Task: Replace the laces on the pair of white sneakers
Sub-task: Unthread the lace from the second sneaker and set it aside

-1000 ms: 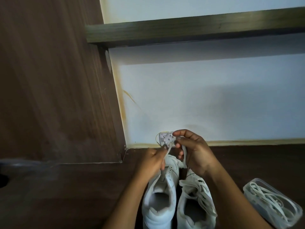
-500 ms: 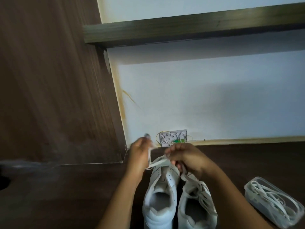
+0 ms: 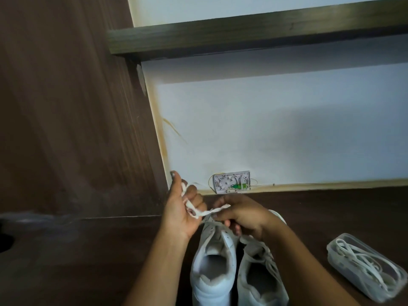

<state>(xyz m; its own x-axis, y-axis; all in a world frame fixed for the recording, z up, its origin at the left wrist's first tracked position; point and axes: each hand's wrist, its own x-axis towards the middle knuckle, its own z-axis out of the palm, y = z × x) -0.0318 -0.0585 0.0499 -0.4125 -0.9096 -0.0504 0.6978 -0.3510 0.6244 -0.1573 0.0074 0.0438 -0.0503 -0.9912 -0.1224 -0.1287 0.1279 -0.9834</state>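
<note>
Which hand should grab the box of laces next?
Probably the right hand: the box lies on its side, and it only pinches the lace, which is wound round fingers of the left hand.

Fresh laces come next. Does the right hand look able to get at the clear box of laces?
Probably, once freed: the right hand pinches the lace, but the clear box lies to its right with only bare wood between.

Dim, soft-shadowed, slightly blurred, wide-angle edge distortion.
</note>
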